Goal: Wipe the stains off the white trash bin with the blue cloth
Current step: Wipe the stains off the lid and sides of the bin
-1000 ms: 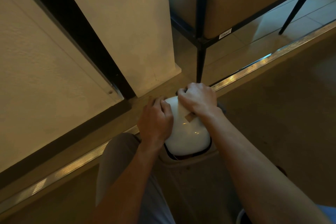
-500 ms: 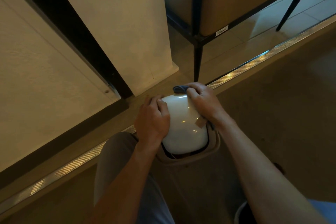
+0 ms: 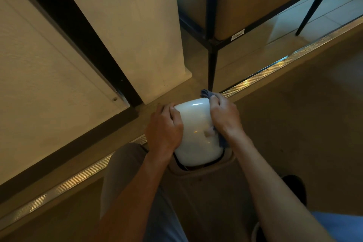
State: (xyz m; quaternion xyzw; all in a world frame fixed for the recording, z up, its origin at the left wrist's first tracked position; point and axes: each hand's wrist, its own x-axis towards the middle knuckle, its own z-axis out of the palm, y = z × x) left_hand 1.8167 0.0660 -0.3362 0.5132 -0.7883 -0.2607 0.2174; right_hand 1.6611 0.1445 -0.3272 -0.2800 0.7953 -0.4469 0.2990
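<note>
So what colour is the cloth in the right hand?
Blue cloth, seen in the head view, the only one.

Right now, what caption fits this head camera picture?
Right hand wipes white trash bin lid with blue cloth; left hand steadies it.
</note>
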